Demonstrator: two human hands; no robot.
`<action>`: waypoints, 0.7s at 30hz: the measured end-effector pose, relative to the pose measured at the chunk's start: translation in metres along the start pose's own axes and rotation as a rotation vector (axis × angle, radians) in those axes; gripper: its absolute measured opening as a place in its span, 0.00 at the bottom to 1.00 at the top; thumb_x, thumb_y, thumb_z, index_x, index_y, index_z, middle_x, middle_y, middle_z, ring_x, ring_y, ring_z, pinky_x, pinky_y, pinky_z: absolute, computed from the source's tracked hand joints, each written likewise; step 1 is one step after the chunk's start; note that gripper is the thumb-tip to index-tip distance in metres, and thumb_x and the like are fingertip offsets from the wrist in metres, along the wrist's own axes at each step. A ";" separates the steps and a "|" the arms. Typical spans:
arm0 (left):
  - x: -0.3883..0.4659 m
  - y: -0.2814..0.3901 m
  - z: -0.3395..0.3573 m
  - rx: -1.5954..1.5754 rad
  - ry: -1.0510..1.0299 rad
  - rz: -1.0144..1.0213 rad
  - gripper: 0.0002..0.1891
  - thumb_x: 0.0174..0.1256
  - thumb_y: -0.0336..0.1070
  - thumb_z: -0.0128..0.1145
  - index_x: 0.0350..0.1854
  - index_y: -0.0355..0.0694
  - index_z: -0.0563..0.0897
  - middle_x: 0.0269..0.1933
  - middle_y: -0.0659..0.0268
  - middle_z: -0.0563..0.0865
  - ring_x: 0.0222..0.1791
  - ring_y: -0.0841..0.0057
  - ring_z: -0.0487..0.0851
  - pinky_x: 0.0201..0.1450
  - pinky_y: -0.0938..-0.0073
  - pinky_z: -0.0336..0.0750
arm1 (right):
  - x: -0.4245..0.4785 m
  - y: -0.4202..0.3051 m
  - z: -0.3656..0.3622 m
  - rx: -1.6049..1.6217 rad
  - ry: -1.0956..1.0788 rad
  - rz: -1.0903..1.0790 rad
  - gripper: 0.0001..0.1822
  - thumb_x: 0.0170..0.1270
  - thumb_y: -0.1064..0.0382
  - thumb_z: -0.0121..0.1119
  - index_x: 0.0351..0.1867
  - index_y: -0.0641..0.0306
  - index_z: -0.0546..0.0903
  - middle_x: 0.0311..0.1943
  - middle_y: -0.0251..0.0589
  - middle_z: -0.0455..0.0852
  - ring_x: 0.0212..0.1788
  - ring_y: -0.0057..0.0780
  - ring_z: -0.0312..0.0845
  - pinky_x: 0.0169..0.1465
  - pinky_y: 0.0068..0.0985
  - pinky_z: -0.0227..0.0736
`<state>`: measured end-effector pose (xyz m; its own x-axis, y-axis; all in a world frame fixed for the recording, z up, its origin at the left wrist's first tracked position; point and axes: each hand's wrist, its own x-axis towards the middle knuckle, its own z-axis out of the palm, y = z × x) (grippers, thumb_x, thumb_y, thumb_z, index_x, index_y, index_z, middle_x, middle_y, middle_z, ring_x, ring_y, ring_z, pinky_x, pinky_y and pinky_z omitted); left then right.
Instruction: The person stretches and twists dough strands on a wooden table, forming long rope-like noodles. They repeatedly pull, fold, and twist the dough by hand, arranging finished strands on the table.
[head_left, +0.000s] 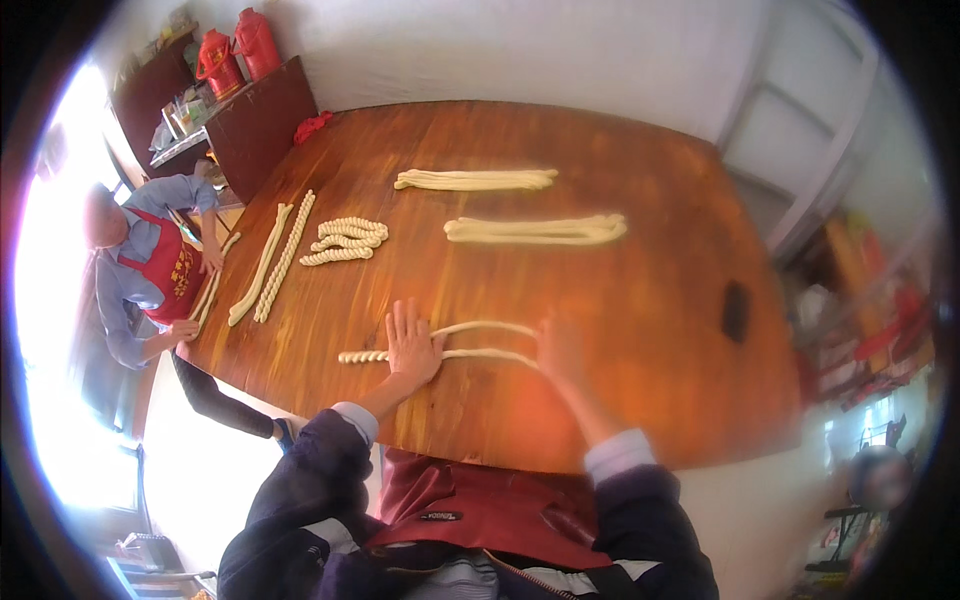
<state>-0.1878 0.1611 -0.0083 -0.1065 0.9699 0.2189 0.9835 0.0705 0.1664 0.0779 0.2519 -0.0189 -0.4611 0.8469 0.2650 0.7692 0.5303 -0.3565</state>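
A rope of dough (480, 353) lies across the wooden table in front of me, in two strands. Its left end is a twisted tip (363, 358) that sticks out past my left hand. My left hand (412, 346) rests flat over the dough, fingers extended. To the right, the two strands bow apart and run up to my right hand (561, 349), which is blurred by motion. It covers the strands' right ends, so whether its fingers close on them is hidden.
Beyond my hands lie bundles of plain dough strands (534, 230) (475, 179). Left are short twisted dough pieces (345, 240), a long twisted rope (285, 255) and a plain strand (261, 266). A co-worker (154, 262) handles dough at the table's left edge. A dark patch (736, 311) marks the tabletop.
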 end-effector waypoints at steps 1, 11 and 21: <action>0.003 0.000 -0.003 0.076 0.017 0.097 0.31 0.68 0.48 0.49 0.63 0.25 0.67 0.68 0.41 0.66 0.71 0.49 0.59 0.74 0.52 0.46 | -0.006 -0.006 -0.007 -0.012 0.068 -0.090 0.17 0.62 0.66 0.54 0.49 0.74 0.74 0.50 0.57 0.77 0.51 0.57 0.71 0.53 0.45 0.68; -0.011 0.007 0.016 -0.104 -0.044 -0.116 0.31 0.65 0.49 0.52 0.62 0.27 0.67 0.70 0.42 0.62 0.72 0.49 0.57 0.74 0.49 0.47 | -0.005 -0.009 -0.005 0.218 -0.031 0.055 0.13 0.63 0.65 0.55 0.45 0.72 0.75 0.42 0.54 0.78 0.45 0.54 0.72 0.49 0.47 0.67; -0.069 0.027 -0.016 -0.359 -0.197 -0.042 0.30 0.65 0.43 0.53 0.64 0.26 0.67 0.70 0.43 0.61 0.72 0.51 0.57 0.74 0.51 0.48 | -0.031 -0.019 -0.030 0.181 -0.268 -0.024 0.14 0.65 0.65 0.51 0.47 0.73 0.74 0.50 0.60 0.76 0.55 0.53 0.70 0.60 0.45 0.64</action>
<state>-0.1560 0.0923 -0.0037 -0.0813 0.9964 0.0226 0.8618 0.0589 0.5038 0.0909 0.2139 0.0068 -0.5970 0.8013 0.0382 0.6764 0.5284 -0.5131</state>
